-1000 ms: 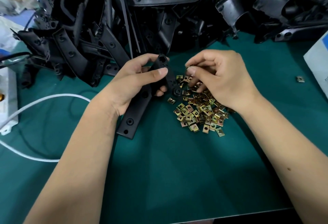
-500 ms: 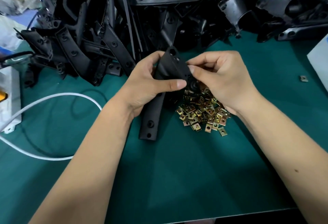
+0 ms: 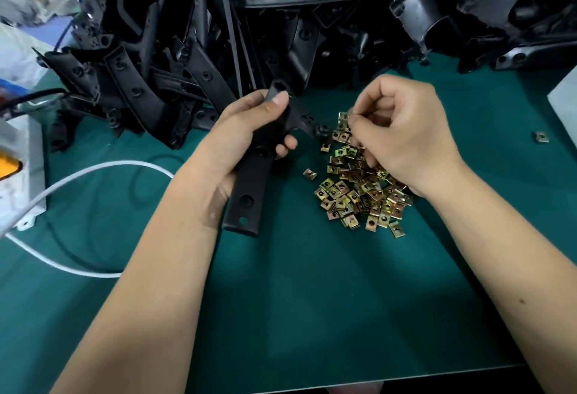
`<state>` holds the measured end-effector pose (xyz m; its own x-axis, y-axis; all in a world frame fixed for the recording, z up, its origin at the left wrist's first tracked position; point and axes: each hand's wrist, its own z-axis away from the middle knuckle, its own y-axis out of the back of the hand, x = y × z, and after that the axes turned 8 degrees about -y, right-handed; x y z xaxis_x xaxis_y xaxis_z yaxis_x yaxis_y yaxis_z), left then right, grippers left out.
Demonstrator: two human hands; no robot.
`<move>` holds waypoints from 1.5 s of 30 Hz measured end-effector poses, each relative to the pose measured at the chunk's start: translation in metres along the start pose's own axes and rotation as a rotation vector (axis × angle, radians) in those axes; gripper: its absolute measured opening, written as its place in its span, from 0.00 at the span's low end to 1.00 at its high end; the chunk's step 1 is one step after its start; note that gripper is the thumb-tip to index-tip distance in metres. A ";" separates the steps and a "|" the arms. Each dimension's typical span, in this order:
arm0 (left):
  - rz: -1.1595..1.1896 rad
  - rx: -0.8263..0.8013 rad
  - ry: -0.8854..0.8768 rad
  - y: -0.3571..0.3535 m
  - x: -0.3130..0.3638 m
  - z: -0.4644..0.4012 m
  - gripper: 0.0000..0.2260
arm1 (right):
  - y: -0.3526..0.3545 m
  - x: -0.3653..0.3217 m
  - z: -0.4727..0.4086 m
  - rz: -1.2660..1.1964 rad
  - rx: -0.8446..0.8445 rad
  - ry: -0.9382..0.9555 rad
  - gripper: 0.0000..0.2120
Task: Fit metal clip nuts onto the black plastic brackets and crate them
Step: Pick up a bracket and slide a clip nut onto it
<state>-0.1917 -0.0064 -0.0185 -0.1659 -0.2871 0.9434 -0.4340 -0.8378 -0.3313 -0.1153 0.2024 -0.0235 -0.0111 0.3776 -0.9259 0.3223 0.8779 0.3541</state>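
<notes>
Our left hand (image 3: 249,131) gripped the bracket (image 3: 249,187) above the mat (image 3: 312,300); our right hand (image 3: 402,134), fingers curled, pinched a clip nut (image 3: 349,114) over the nut pile (image 3: 362,193). So small a pinch risked dropping it before it reached the bracket

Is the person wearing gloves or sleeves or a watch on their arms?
No. The left hand and right hand are bare, with no gloves, rings or watch showing. Both forearms are bare too; no sleeve reaches into view.
</notes>
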 end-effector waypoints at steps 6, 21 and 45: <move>-0.026 -0.056 0.003 -0.001 -0.001 0.001 0.05 | -0.003 0.001 0.000 -0.162 -0.073 -0.024 0.09; -0.153 -0.293 0.004 -0.014 0.003 0.008 0.13 | -0.008 -0.004 0.002 -0.408 -0.173 -0.066 0.06; -0.143 -0.277 0.014 -0.014 -0.004 0.005 0.11 | -0.005 -0.007 0.003 -0.474 -0.177 -0.150 0.05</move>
<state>-0.1805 0.0038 -0.0177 -0.0970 -0.1673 0.9811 -0.6784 -0.7102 -0.1881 -0.1141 0.1948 -0.0186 0.0226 -0.1078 -0.9939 0.1500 0.9833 -0.1032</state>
